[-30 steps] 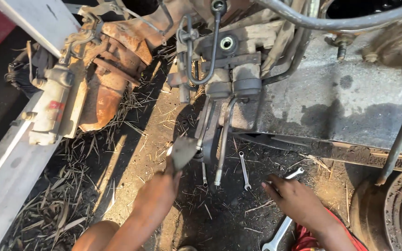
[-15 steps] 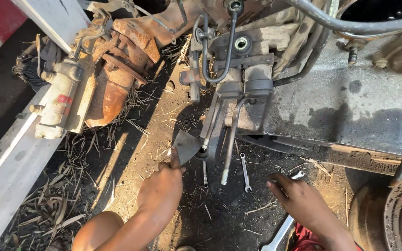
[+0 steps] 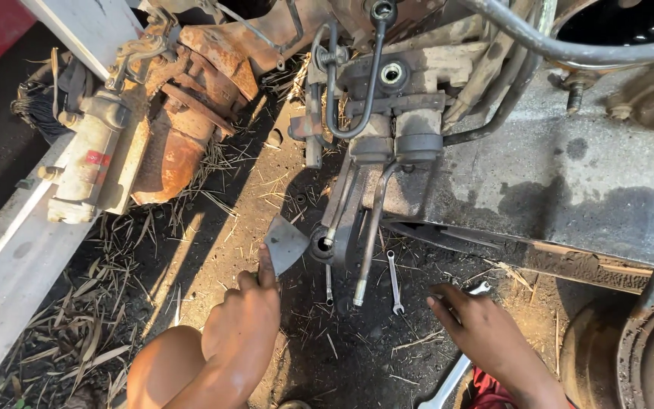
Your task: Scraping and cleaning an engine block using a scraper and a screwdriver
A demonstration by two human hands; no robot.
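My left hand (image 3: pixel 245 318) grips a flat grey metal scraper blade (image 3: pixel 284 244), its wide edge pointing up toward a greasy linkage (image 3: pixel 357 220) that hangs from a dirty machine housing (image 3: pixel 399 91). The blade's tip sits close to a round socket (image 3: pixel 319 244) at the linkage's foot. My right hand (image 3: pixel 486 333) rests on the oily ground with fingers spread, holding nothing. Just left of it lies a small combination spanner (image 3: pixel 393 282). Another shiny spanner (image 3: pixel 448 382) lies under my right wrist.
A rusty orange casing (image 3: pixel 179 144) and a pale cylindrical part (image 3: pixel 85 163) lie at the left beside a white beam (image 3: pixel 9 280). Dry straw litters the dirt. A concrete slab (image 3: pixel 569 182) runs along the right, with a wheel hub (image 3: pixel 645 356) at the lower right.
My left hand with the scraper has shifted slightly toward the linkage's foot. My right hand has stayed on the ground near the spanners. The view has drifted a little.
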